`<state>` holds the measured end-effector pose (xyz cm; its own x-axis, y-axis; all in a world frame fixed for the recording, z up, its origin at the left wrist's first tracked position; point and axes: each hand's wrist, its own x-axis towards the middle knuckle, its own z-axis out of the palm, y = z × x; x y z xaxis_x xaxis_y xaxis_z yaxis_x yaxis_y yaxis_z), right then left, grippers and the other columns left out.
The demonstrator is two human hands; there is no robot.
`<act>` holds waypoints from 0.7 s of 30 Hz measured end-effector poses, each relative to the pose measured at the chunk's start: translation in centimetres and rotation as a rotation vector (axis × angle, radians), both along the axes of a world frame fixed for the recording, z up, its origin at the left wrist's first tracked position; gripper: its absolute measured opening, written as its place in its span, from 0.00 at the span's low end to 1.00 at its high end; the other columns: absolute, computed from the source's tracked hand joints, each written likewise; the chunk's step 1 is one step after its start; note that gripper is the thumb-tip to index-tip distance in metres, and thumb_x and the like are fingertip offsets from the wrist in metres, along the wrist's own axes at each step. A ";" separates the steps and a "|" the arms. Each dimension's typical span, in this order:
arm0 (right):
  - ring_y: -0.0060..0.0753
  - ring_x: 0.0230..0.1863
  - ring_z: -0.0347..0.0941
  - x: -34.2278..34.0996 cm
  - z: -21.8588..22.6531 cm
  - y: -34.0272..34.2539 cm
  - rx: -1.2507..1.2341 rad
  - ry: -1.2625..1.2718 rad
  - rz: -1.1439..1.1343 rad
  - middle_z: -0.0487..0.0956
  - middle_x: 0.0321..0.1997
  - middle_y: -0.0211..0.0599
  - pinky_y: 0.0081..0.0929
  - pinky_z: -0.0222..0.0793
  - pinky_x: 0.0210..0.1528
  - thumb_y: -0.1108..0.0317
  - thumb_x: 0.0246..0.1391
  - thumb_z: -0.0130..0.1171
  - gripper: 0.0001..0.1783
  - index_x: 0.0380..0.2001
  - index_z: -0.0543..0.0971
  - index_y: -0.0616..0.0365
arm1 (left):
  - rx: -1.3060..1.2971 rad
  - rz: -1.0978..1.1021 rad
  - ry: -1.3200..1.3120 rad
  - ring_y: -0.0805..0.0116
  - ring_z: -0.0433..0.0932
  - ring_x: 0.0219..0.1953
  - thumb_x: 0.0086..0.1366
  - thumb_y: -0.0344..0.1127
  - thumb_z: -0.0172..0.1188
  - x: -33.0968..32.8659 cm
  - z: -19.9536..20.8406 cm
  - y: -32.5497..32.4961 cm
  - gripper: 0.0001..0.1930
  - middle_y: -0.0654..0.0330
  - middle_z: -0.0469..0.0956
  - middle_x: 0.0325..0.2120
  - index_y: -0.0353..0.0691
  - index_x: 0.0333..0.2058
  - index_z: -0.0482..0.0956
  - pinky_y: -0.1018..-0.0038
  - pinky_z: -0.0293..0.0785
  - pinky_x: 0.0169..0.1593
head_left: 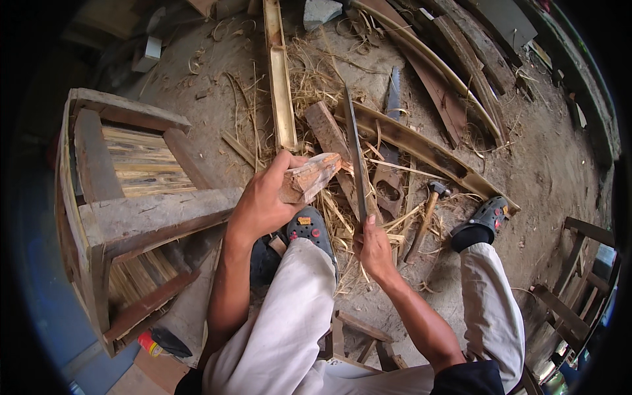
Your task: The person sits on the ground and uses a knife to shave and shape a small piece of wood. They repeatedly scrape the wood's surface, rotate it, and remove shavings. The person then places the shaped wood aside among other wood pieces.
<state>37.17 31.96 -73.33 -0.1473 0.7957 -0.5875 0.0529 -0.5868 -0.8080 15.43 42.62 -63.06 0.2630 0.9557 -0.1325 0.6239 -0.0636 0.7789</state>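
Observation:
My left hand (268,194) is closed around a short, rough wooden block (311,179), holding it off the ground with its pale, chipped end toward the right. In my right hand (376,251) is the handle of a machete (356,155), its long dark blade pointing away from me, just right of the block's end. Beneath them a brown wooden plank (324,125) lies among shavings. A handsaw (387,176) with a bluish blade rests to the right of the machete. Closer to my right foot lies a hammer (424,220) with a wooden handle.
On the left stands a wooden frame with slats (151,214). Split bamboo lengths (282,95) and boards (428,72) lie across the dirt floor. Shavings (316,72) spread around my feet. A stone (320,13) sits at the far side, and another wooden frame (571,289) at the right.

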 end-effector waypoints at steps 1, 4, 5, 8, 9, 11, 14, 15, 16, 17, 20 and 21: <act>0.26 0.18 0.55 -0.2 0.9 0.7 0.153 0.118 -0.062 0.57 0.14 0.30 0.31 0.52 0.22 0.36 0.70 0.28 0.40 0.16 0.63 0.58 | -0.016 0.003 0.009 0.56 0.79 0.55 0.49 0.23 0.74 0.0 0.0 0.0 0.27 0.51 0.80 0.51 0.35 0.46 0.70 0.67 0.74 0.56; 0.21 0.16 0.49 0.2 1.1 2.7 0.601 0.056 -0.056 0.58 0.17 0.21 0.25 0.45 0.18 0.35 0.69 0.26 0.37 0.20 0.63 0.54 | -0.034 -0.003 0.005 0.56 0.79 0.55 0.49 0.24 0.74 -0.1 0.1 0.3 0.28 0.50 0.80 0.50 0.35 0.47 0.70 0.67 0.74 0.56; 0.19 0.17 0.50 -0.3 0.3 3.0 0.687 -0.017 -0.069 0.56 0.16 0.23 0.26 0.47 0.19 0.38 0.71 0.27 0.36 0.19 0.63 0.55 | -0.037 -0.005 0.001 0.56 0.79 0.55 0.49 0.24 0.74 -0.1 0.2 0.4 0.28 0.50 0.80 0.50 0.35 0.47 0.70 0.67 0.74 0.56; 0.28 0.18 0.58 -0.8 -2.3 2.3 0.462 -0.337 0.084 0.61 0.13 0.33 0.35 0.56 0.22 0.39 0.71 0.30 0.38 0.17 0.66 0.59 | -0.043 -0.025 -0.025 0.56 0.79 0.55 0.49 0.24 0.74 -0.2 0.6 0.8 0.27 0.49 0.80 0.50 0.35 0.48 0.71 0.67 0.74 0.56; 0.41 0.19 0.66 -1.0 -3.0 1.9 0.088 -0.477 0.193 0.67 0.12 0.46 0.45 0.63 0.26 0.40 0.72 0.30 0.42 0.13 0.67 0.63 | -0.042 -0.032 -0.036 0.56 0.79 0.55 0.49 0.25 0.74 -0.3 0.7 0.9 0.27 0.49 0.80 0.50 0.35 0.48 0.71 0.67 0.74 0.56; 0.72 0.33 0.74 -0.8 -3.4 1.3 0.032 -0.528 0.190 0.75 0.25 0.69 0.55 0.66 0.41 0.40 0.71 0.32 0.42 0.24 0.76 0.70 | -0.034 -0.045 -0.023 0.56 0.78 0.56 0.50 0.25 0.74 -0.5 0.7 0.8 0.27 0.49 0.80 0.50 0.35 0.48 0.71 0.67 0.73 0.56; 0.39 0.20 0.64 -0.2 -2.0 1.2 0.161 -0.346 0.056 0.66 0.15 0.42 0.40 0.55 0.24 0.35 0.69 0.29 0.41 0.14 0.64 0.59 | -0.032 -0.033 -0.011 0.56 0.78 0.56 0.49 0.25 0.74 -0.6 0.5 0.4 0.27 0.50 0.80 0.50 0.35 0.48 0.71 0.67 0.73 0.56; 0.26 0.17 0.58 0.0 -1.3 1.4 0.185 -0.237 -0.001 0.62 0.13 0.30 0.33 0.50 0.19 0.33 0.69 0.28 0.41 0.10 0.60 0.53 | -0.041 -0.036 0.000 0.56 0.78 0.56 0.49 0.25 0.74 -0.7 0.4 0.4 0.28 0.50 0.80 0.51 0.36 0.48 0.71 0.67 0.73 0.57; 0.23 0.16 0.56 0.2 -0.7 1.7 0.273 -0.146 -0.071 0.60 0.13 0.27 0.30 0.47 0.19 0.32 0.68 0.28 0.41 0.11 0.59 0.52 | -0.030 -0.031 -0.018 0.55 0.78 0.56 0.49 0.25 0.74 -0.7 0.4 0.5 0.27 0.51 0.80 0.51 0.36 0.48 0.71 0.67 0.73 0.56; 0.21 0.16 0.54 0.4 -0.4 1.8 0.339 -0.039 -0.128 0.59 0.13 0.24 0.27 0.43 0.19 0.31 0.67 0.28 0.40 0.11 0.59 0.50 | -0.043 -0.033 -0.026 0.55 0.78 0.56 0.49 0.24 0.74 -0.7 0.3 0.5 0.27 0.51 0.80 0.51 0.36 0.48 0.71 0.67 0.73 0.56; 0.26 0.15 0.55 0.2 -1.0 1.8 0.542 -0.028 -0.134 0.58 0.13 0.27 0.30 0.45 0.18 0.32 0.66 0.28 0.39 0.15 0.62 0.53 | -0.062 -0.043 -0.013 0.55 0.78 0.56 0.50 0.24 0.73 -0.8 0.6 0.9 0.27 0.51 0.80 0.51 0.37 0.48 0.71 0.67 0.73 0.56; 0.35 0.15 0.59 0.0 -1.8 1.4 0.580 -0.125 -0.091 0.61 0.12 0.36 0.36 0.51 0.20 0.37 0.69 0.28 0.39 0.15 0.64 0.57 | -0.065 -0.049 -0.007 0.54 0.78 0.56 0.50 0.24 0.73 -0.8 0.7 1.0 0.26 0.51 0.80 0.51 0.37 0.48 0.72 0.67 0.73 0.56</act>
<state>37.21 33.41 -75.16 -0.0214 0.9978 -0.0620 0.1388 -0.0584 -0.9886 14.63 43.66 -62.39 0.3102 0.9310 -0.1922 0.6159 -0.0428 0.7867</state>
